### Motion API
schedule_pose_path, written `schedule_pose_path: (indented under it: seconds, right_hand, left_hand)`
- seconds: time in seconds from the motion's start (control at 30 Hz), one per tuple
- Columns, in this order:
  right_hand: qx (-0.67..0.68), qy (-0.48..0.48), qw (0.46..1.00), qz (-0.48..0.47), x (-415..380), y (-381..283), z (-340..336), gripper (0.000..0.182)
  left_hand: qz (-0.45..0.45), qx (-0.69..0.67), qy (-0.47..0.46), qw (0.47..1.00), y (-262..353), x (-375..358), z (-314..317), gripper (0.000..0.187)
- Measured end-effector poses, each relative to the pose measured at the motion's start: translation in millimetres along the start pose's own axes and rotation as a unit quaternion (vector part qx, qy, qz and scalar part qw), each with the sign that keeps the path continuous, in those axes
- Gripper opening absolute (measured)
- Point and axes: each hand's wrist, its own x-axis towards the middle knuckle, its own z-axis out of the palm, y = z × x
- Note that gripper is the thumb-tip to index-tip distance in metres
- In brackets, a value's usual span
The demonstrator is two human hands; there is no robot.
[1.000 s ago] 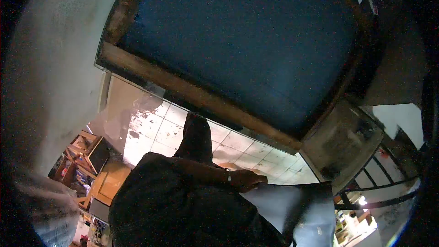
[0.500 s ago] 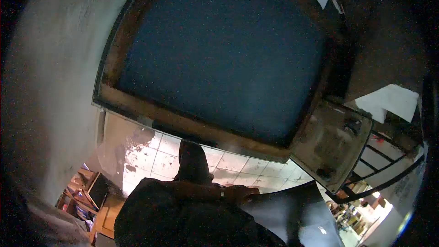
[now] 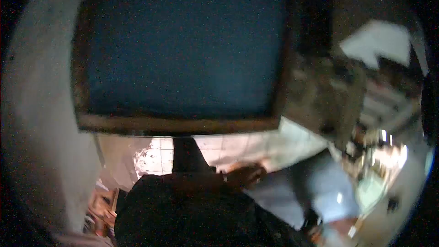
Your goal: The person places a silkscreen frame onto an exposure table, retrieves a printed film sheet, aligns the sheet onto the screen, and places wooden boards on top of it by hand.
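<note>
My left forearm reaches across my body, a band at its wrist. My left hand (image 3: 247, 175) is closed on the near corner of a glossy grey sheet (image 3: 329, 183), which slants away to the right. Motion blurs the fingers. My right hand cannot be made out. In front of me, above the hand, is a large dark blue panel (image 3: 187, 55) within a brown, worn-looking frame (image 3: 183, 124).
A stained tray-like surface (image 3: 315, 96) adjoins the frame on the right. Beyond it lies a white angular piece (image 3: 384, 41). A grey wall (image 3: 41, 110) runs along the left. White floor tiles (image 3: 224, 148) show below the frame. Blurred clutter (image 3: 103, 206) sits at lower left.
The view has shifted and turned, so the blue panel appears further up and left and more level. The grey sheet, still in my left hand, appears further right.
</note>
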Motion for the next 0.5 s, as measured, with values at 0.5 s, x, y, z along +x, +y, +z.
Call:
schedule_pose_path:
  seconds: [0.5]
  right_hand:
    - [-0.068, 0.296, 0.952, -0.038, -10.1, 79.6, -210.0, 0.053]
  left_hand:
    - [-0.043, -0.105, -0.077, 0.991, 101.5, 67.2, -11.5, 0.048]
